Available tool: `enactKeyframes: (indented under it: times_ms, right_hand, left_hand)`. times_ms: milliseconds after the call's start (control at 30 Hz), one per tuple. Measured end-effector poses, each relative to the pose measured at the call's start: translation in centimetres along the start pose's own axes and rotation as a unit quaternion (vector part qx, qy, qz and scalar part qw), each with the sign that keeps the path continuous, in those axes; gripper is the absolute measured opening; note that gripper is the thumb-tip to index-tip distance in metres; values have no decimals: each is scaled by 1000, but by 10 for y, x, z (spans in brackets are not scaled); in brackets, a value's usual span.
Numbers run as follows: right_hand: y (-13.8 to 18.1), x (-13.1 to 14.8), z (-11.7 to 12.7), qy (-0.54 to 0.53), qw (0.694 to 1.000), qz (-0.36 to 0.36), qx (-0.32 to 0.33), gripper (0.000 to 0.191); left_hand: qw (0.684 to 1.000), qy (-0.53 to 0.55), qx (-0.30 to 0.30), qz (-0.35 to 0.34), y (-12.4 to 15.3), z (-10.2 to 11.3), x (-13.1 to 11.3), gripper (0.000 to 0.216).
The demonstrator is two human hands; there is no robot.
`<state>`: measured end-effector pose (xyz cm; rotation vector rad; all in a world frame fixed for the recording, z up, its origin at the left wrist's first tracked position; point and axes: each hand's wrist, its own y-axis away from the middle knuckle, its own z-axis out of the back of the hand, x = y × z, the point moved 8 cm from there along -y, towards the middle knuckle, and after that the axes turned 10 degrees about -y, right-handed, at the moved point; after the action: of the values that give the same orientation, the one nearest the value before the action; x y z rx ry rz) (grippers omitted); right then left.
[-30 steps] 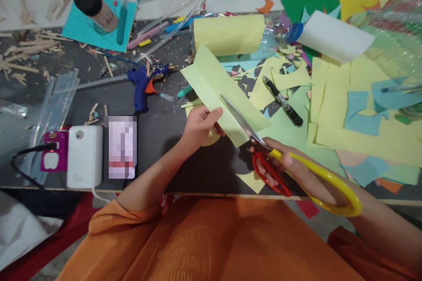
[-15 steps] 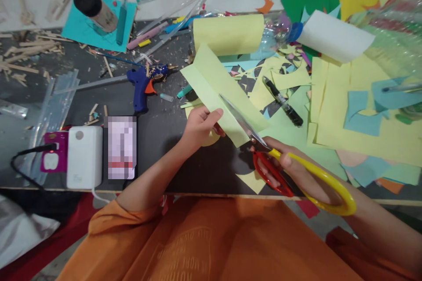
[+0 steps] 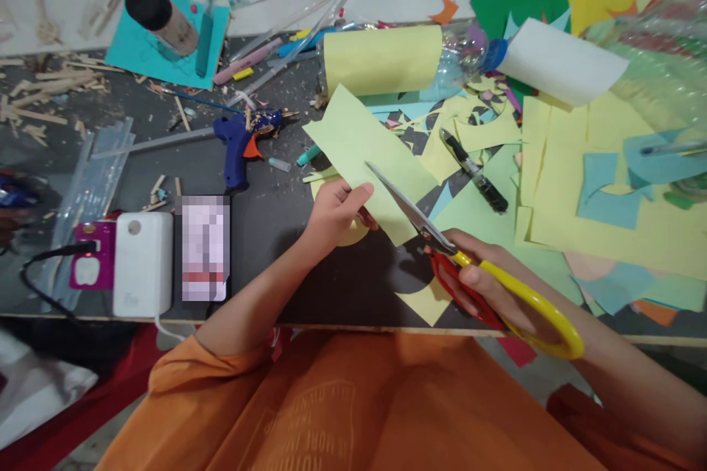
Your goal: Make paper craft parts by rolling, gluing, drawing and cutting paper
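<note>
My left hand (image 3: pixel 343 215) pinches a pale green-yellow sheet of paper (image 3: pixel 353 136) by its lower left edge, thumb on top. In my right hand (image 3: pixel 475 280) is a pair of scissors (image 3: pixel 423 224) with one yellow and one red handle, fingers through the loops. Its blades lie across the paper, pointing up and left, and look nearly closed. Beyond the paper lies a clear bottle wrapped in yellow paper (image 3: pixel 384 59). A black marker (image 3: pixel 475 171) rests on scraps to the right. Under my left hand, a round yellow piece is partly hidden.
A blue glue gun (image 3: pixel 235 143) lies left of the paper. Nearer me are a phone (image 3: pixel 203 246) and a white power bank (image 3: pixel 142 263). A dark-capped bottle (image 3: pixel 160 18) stands on a blue sheet. Yellow sheets (image 3: pixel 563 213) and blue scraps cover the right side.
The scissors' handles have come closer together, narrowing the blades. The paper's right flap has shifted slightly down and lies flatter. A blurred dark blue object has appeared at the left edge.
</note>
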<state>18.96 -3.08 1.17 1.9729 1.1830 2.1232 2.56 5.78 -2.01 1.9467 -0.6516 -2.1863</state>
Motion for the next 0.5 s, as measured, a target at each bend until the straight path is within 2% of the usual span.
enactKeyframes:
  times_ms: [100,267,500]
  right_hand:
    - [0,5,1,2,1000,5,-17,56]
    - [4,10,2,2,1000,-15,-18,60]
    - [11,-2,-1,-12,999,17,32,64]
  left_hand:
    - [1000,16,0,-7,-1,0,1,22]
    - [998,53,-35,-8,-9,8,8,27]
    - [999,30,-19,7,-11,6,13,24]
